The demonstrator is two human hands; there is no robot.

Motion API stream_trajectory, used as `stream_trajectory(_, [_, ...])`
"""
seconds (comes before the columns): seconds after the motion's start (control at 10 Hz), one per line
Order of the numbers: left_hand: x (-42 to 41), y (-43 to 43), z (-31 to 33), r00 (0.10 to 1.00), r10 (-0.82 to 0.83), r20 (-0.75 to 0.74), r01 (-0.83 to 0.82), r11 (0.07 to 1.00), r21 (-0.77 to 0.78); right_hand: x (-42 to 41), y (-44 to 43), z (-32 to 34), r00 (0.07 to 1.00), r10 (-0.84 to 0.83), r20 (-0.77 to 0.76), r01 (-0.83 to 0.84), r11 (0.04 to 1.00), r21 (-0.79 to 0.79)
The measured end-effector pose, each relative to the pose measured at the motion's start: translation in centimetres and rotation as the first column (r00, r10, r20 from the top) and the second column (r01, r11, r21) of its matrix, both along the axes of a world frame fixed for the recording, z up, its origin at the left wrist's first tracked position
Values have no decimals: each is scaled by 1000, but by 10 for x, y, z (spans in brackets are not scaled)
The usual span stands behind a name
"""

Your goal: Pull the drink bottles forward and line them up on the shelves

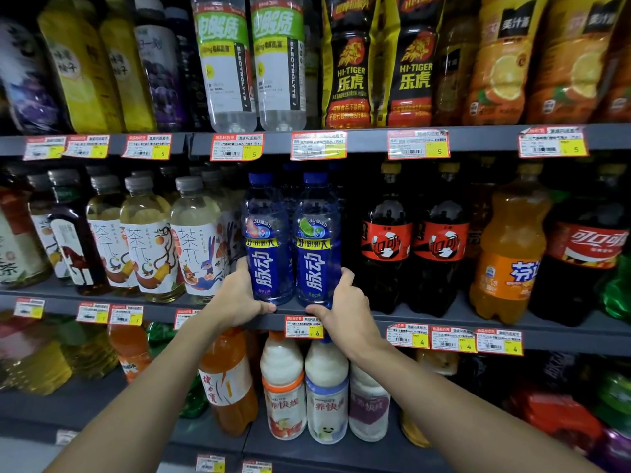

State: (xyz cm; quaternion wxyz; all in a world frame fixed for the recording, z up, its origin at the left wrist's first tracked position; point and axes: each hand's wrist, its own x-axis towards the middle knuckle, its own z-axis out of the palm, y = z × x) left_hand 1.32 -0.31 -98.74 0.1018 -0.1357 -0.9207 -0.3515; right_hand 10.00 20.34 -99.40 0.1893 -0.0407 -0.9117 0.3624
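Two blue sports-drink bottles stand side by side at the front edge of the middle shelf [426, 319]. My left hand [239, 295] grips the base of the left blue bottle [268, 240], thumb under its front. My right hand [341, 302] grips the base of the right blue bottle [317, 244] from its right side. More blue bottles stand behind these two, mostly hidden.
Pale tea bottles [198, 233] stand close on the left, dark cola bottles [386, 240] close on the right, then an orange soda [508, 247]. The top shelf holds electrolyte water [225, 63] and energy drinks. Milk drink bottles [283, 387] sit on the shelf below.
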Motion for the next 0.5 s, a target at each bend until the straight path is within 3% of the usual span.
stream_trajectory(0.3, [8,3,-8,999,40,-3,-39,996,85,9,9,6,997,67,33,-61,986,-156])
stream_trajectory(0.4, [28,9,-16,997,79,-27,-69,964,258,28,16,12,995,92,28,-85,978,-193])
stream_trajectory(0.5, [64,16,-34,952,262,-158,-177,893,413,60,35,20,986,167,-20,-165,934,-316])
